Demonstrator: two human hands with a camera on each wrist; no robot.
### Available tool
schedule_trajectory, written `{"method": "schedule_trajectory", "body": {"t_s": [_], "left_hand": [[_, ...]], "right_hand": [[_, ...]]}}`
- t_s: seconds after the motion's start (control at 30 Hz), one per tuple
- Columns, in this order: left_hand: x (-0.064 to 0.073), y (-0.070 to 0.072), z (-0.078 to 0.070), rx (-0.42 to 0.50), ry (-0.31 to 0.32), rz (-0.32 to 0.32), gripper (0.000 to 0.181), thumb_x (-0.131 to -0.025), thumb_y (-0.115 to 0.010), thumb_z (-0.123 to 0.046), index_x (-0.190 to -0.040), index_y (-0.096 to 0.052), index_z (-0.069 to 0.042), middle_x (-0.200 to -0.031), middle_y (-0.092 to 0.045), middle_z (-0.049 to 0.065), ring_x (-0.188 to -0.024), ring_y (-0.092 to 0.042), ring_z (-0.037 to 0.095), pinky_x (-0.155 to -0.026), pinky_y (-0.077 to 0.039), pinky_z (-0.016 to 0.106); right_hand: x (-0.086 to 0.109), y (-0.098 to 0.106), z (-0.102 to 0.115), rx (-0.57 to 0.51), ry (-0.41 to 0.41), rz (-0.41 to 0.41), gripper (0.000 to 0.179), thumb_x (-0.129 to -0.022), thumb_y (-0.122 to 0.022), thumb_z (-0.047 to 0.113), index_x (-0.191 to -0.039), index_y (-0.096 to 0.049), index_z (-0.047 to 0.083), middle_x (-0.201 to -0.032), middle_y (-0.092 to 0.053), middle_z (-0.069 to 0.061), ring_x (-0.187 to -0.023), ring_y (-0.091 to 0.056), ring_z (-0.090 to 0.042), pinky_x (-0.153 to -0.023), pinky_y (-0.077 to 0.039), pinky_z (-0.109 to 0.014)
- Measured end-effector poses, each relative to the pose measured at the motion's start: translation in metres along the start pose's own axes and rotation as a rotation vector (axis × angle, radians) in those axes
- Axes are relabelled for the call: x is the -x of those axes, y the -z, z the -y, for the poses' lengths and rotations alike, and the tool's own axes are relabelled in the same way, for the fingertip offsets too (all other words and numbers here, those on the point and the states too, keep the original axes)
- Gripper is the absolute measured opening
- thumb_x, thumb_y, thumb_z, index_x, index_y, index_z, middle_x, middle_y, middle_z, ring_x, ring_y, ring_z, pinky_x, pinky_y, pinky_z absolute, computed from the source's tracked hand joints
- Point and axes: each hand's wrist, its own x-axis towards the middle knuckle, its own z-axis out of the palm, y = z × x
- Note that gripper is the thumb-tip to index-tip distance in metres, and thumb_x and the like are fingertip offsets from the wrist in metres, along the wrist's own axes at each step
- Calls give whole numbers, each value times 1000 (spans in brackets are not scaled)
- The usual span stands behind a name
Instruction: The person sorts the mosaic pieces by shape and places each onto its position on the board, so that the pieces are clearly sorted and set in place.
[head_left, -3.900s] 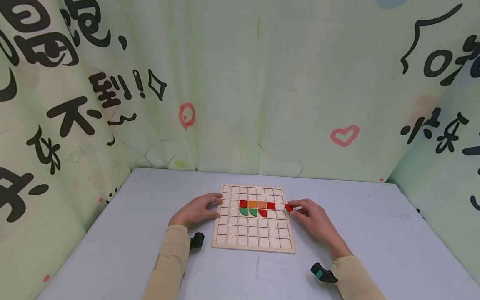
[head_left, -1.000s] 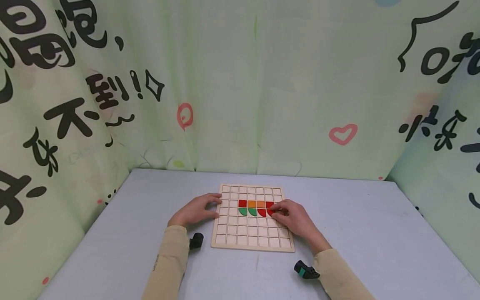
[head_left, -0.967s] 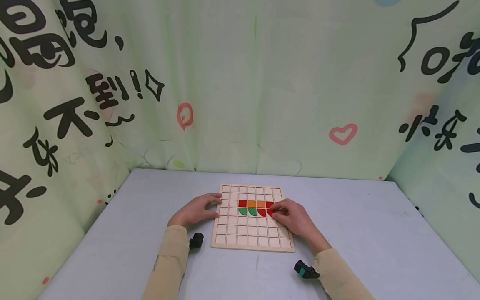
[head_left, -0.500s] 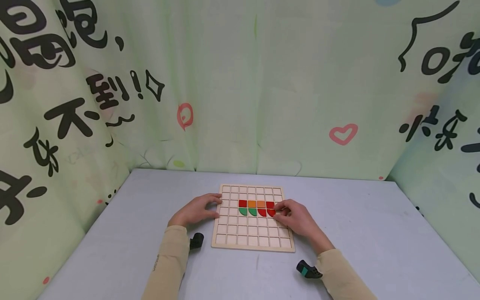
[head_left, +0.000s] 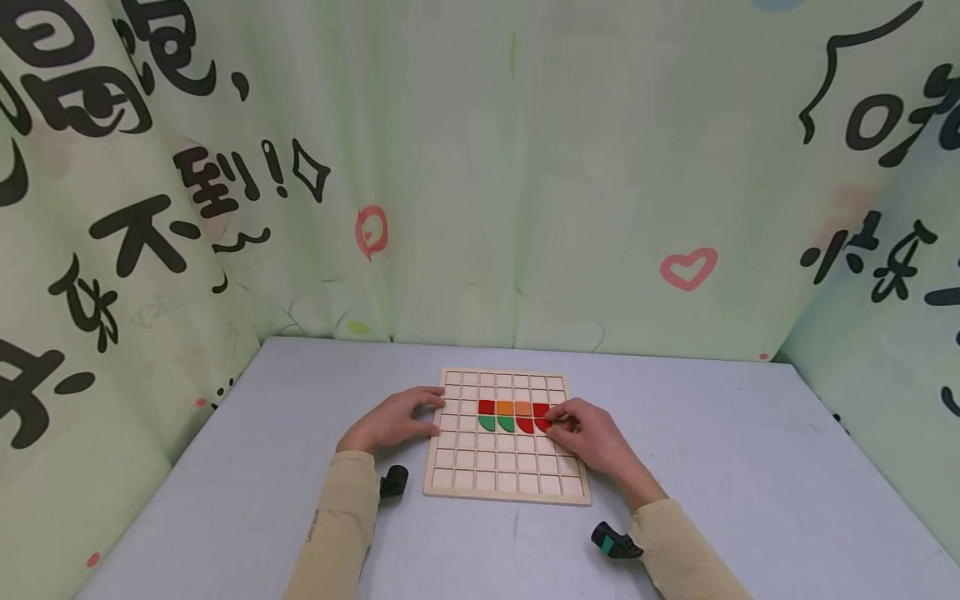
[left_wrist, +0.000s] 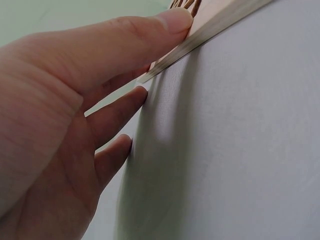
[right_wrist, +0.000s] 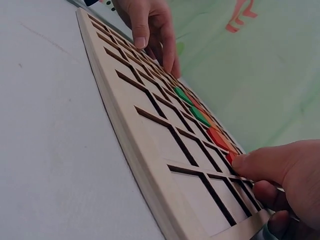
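A wooden grid board point(head_left: 507, 500) lies on the table. At its left edge my left hand point(head_left: 393, 421) steadies it, the thumb point(left_wrist: 175, 21) resting on the rim and the other fingers loosely extended beside it. My right hand point(head_left: 596, 437) pinches a red quarter-round tile point(right_wrist: 230, 157) at the right end of the lower tile row, with the fingertips partly covering it. Left of that are another red quarter-round tile point(head_left: 525, 425) and two green quarter-round tiles point(head_left: 487, 423). The row above has red square tiles point(head_left: 487, 407) at both ends and two orange square tiles point(head_left: 505, 408) between.
The white table point(head_left: 300, 375) extends around the board. A printed curtain point(head_left: 600, 208) encloses its back and sides. Black wrist cameras point(head_left: 617, 542) sit at both sleeves, low over the table.
My right hand has brought the red quarter-round tile from beyond the board's right edge to the end of the lower row. It has barely moved in the last second. My left hand stays put.
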Motion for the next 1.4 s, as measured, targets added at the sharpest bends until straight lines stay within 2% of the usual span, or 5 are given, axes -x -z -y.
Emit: {"method": "schedule_trajectory", "body": {"t_s": [0.3, 1.4], "left_hand": [[-3, -1, 1, 35, 42, 14, 41, -86, -75, -14, -124, -64, -4, -148, -47, 5, -141, -35, 28, -115, -30, 43], [-2, 0, -2, 27, 65, 15, 42, -86, -75, -14, -125, -64, -5, -149, -46, 3, -142, -34, 27, -116, -29, 42]], "right_hand": [[1, -1, 0, 2, 2, -11, 15, -88, -71, 6, -102, -68, 8, -99, -64, -3, -80, -52, -15, -70, -48, -29], [3, 0, 1, 11, -41, -31, 16, -88, -71, 10, -103, -68, 7, -97, -64, -3, -81, -54, -16, -71, -49, -29]]}}
